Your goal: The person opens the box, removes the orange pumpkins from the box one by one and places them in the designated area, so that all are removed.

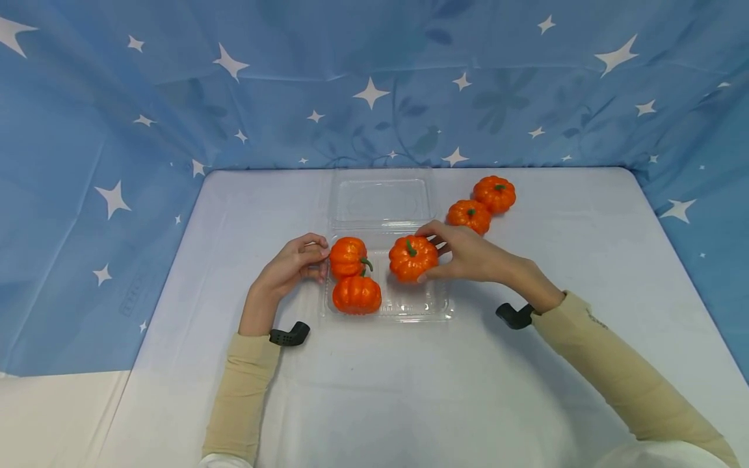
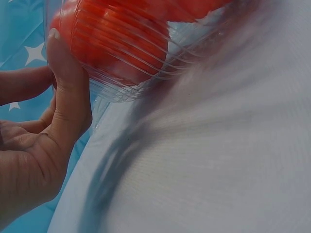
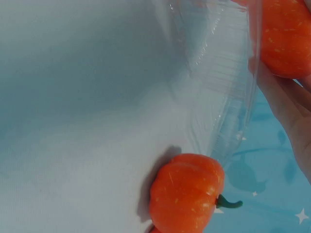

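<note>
A clear plastic clamshell box (image 1: 409, 308) lies open on the table. Two small orange pumpkins, an upper one (image 1: 348, 257) and a lower one (image 1: 356, 296), sit side by side in its left half. My right hand (image 1: 468, 256) grips a third pumpkin (image 1: 413, 259) over the right half, thumb on the near side and fingers on the far side. At the box's left edge, my left hand (image 1: 292, 265) pinches the rim between thumb and fingers. The left wrist view shows the thumb (image 2: 67, 82) against the ribbed clear wall.
The box's clear lid (image 1: 383, 200) lies folded back at the far side. Two more pumpkins, one nearer (image 1: 469, 217) and one farther (image 1: 494, 195), rest on the white table (image 1: 374, 403) right of the lid. A blue star-patterned curtain (image 1: 281, 84) hangs behind the far edge.
</note>
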